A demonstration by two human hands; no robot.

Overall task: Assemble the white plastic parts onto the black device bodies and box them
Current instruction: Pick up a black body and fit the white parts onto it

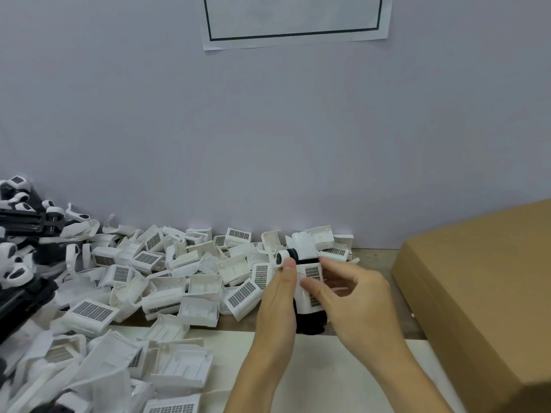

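Observation:
My left hand [275,305] grips the left side of a black device body [310,321] that carries a white plastic part with a dark grille [311,289]. A round black and white head [286,257] sticks out at its top left. My right hand [354,296] holds the white part from the right, fingertips pinching its front face. The device stands near the wall, above the table's wooden strip. A heap of loose white plastic parts [167,281] covers the table to the left.
A brown cardboard box [483,293] fills the right side, close to my right hand. Black device bodies with white fittings [26,234] pile up at the far left. A grey wall [268,144] with a paper notice [295,22] closes the back.

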